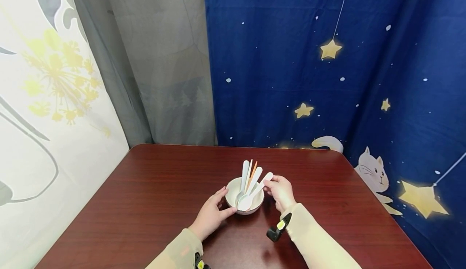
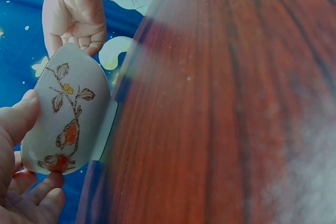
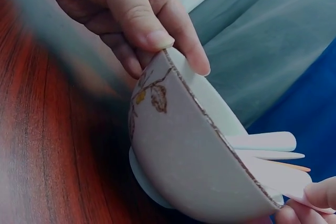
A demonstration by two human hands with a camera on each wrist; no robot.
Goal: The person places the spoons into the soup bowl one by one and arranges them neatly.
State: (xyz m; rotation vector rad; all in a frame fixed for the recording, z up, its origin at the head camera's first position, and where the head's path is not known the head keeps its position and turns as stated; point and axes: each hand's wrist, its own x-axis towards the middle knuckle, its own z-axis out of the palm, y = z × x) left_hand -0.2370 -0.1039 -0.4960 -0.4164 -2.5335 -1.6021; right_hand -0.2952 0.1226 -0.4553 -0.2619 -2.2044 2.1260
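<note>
A white bowl (image 1: 259, 202) stands on the table, with a twig-and-leaf pattern on its outer wall, clear in the left wrist view (image 2: 86, 93). My left hand (image 1: 208, 215) grips its near left rim, one finger inside and the thumb outside in the right wrist view. My right hand (image 1: 282, 192) pinches the handle of a white spoon (image 1: 257, 189) at the bowl's right rim; the spoon's head lies in the bowl. Beside it lean another white-handled utensil (image 1: 256, 176), a pale spoon (image 1: 244, 176), a thin white stick (image 1: 249, 169) and an orange stick (image 1: 253, 171).
The dark red wooden table (image 1: 164, 180) extends around the bowl on all sides. Behind it hang a grey curtain (image 1: 164, 58) and a blue star-patterned curtain (image 1: 262, 58). A white patterned cloth (image 1: 73, 151) hangs at the left.
</note>
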